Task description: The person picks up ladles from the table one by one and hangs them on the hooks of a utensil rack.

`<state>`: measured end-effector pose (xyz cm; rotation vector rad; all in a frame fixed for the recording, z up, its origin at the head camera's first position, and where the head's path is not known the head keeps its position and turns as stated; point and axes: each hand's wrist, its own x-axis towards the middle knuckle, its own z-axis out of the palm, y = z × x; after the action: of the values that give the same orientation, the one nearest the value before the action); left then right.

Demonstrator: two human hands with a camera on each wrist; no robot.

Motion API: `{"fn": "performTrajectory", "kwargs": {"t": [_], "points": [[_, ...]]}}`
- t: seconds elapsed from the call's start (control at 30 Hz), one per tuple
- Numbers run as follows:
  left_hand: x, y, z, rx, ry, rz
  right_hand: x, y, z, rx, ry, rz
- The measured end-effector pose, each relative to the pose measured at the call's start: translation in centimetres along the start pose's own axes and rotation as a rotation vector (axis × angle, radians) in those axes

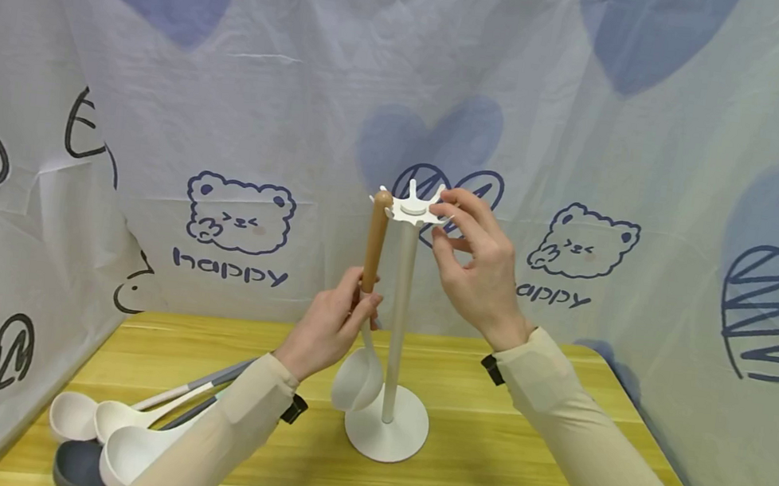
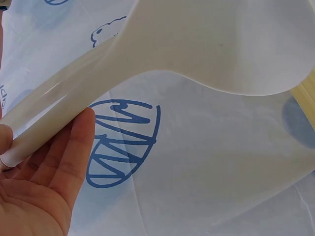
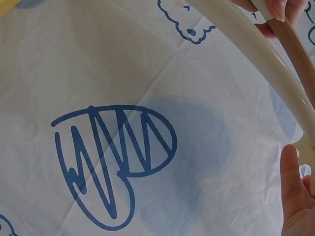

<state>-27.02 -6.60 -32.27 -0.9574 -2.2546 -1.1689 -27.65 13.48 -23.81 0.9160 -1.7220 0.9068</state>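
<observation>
- Wooden-handled ladle [image 1: 373, 261] held upright just left of a white stand [image 1: 399, 316]; its long axis is set nearly parallel to the pole, with a slight tilt.
- Handle end pointed up and brought level with the hooked rack [image 1: 412, 211], at the rack's left edge. Whether any hook is touched or engaged cannot be told from the head view.
- Key relation: the gap, if any, between handle tip and left-hand hooks. Ladle placed between the left hand and the pole; the left hand is the nearer to it, the right hand the farther.
- Left hand [image 1: 328, 323]: fingers and thumb wrapped round the ladle where wood is met by the pale neck. Ladle bowl [image 1: 355, 382] hung below the grip, above the round base [image 1: 403, 441].
- Right hand [image 1: 478, 273]: raised at the rack's right side, thumb and fingers bent about the hooks, held moderately apart. Whether a hook is pinched or only brushed cannot be told; in the right wrist view the hand is mostly cut off.
- Containers: no box or tray noted; only hollow utensil heads are seen.
- Further utensils laid together at lower left on the wood-grain table [image 1: 503, 448]: pale heads [image 1: 130, 454] and one dark grey head [image 1: 78, 467], their handles partly covered by the left sleeve [image 1: 224, 425].
</observation>
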Motion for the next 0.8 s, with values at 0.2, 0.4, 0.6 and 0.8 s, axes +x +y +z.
{"fn": "performTrajectory", "kwargs": {"t": [0.2,0.4,0.6,0.8], "points": [[0.08,-0.06,0.17,0.001,0.01,0.009,0.01,-0.06,-0.05,-0.004,0.0,0.003],[0.05,-0.08,0.2,-0.013,0.014,0.006,-0.04,-0.03,0.01,-0.007,-0.006,0.008],[0.03,-0.1,0.2,-0.032,0.017,0.009,-0.08,0.18,0.04,-0.014,-0.012,0.011],[0.08,-0.17,0.22,-0.035,0.011,0.009,-0.07,0.21,0.03,-0.016,-0.013,0.007]]}}
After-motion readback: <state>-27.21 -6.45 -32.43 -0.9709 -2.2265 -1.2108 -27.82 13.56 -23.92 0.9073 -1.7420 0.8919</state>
